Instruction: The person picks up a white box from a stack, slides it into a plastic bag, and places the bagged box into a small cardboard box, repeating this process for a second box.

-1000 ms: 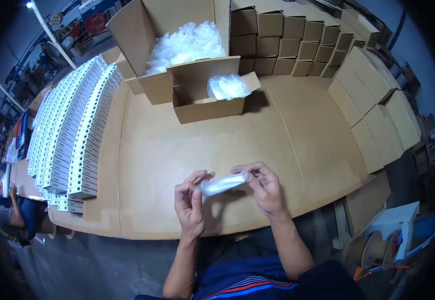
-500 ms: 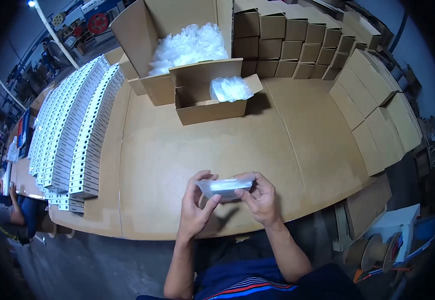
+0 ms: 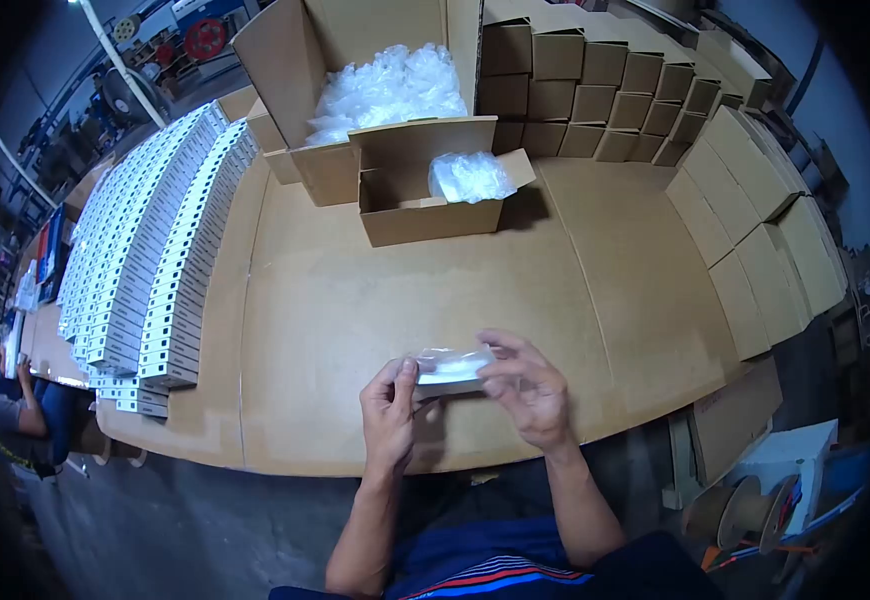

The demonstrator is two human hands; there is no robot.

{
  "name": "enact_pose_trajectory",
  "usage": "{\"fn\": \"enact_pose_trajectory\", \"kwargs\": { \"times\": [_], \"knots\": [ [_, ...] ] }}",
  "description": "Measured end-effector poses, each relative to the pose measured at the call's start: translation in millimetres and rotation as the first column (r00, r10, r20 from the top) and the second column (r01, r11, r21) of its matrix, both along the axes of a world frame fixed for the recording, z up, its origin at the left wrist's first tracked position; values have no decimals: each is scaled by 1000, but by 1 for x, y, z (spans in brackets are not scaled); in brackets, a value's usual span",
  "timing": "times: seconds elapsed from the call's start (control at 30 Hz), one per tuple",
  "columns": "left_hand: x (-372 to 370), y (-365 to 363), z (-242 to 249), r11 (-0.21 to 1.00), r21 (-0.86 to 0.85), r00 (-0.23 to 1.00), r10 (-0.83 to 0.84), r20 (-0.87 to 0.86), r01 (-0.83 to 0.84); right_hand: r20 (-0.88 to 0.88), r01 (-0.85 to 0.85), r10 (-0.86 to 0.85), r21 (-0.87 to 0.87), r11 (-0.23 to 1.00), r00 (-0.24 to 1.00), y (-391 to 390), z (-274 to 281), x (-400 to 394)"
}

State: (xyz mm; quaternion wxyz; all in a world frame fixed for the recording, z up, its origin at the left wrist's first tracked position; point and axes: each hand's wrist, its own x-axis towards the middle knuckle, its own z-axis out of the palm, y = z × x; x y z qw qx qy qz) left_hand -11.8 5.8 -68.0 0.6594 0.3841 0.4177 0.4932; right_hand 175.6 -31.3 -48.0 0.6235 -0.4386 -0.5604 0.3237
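A small clear plastic bag (image 3: 450, 368) with a whitish flat item inside is held above the near part of the table. Its left end is pinched by my left hand (image 3: 390, 405), thumb on top. At the other end is my right hand (image 3: 530, 395), fingers spread and half bent, with the fingertips right at the bag's edge. Farther back stands an open cardboard box (image 3: 430, 225). Another bundle of clear plastic bags (image 3: 470, 178) rests at that box's right side.
A large open carton (image 3: 330, 175) full of clear plastic bags (image 3: 390, 95) stands behind. Long stacks of white boxes (image 3: 170, 330) line the left, brown boxes (image 3: 600, 105) the back and right (image 3: 745, 220). A seated person (image 3: 20, 410) is at far left, a cable spool (image 3: 740, 510) at lower right.
My right hand has loosened from the bag and its fingers have spread at the right end. My left hand keeps its pinch. The view has shifted slightly.
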Motion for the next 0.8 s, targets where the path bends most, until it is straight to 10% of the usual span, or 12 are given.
{"fn": "enact_pose_trajectory", "kwargs": {
  "times": [0.07, 0.17, 0.5, 0.7, 0.8],
  "knots": [
    [3, -2, -2, 998, 55, 999, 8, -51, -5, 289, -59, 67, -39, 998, 955, 0, 5, 3],
    [3, -2, -5, 996, 80, 999, 37, -26, -35, 223, -28, 93, -276, 961, 970, 0, 5, 3],
    [-4, -4, 13, 999, 10, 991, -35, 126, 34, 184, -21, 70, -254, 967, 981, 6, 6, 11],
    [-8, 0, 22, 822, 465, 908, -139, -395, 328, 376, -11, 26, -44, 999, 926, 12, 14, 22],
    [-10, 1, 20, 892, 338, 929, -195, -313, 301, 538, -8, 35, -52, 999, 842, 12, 27, 25]
  ]
}}
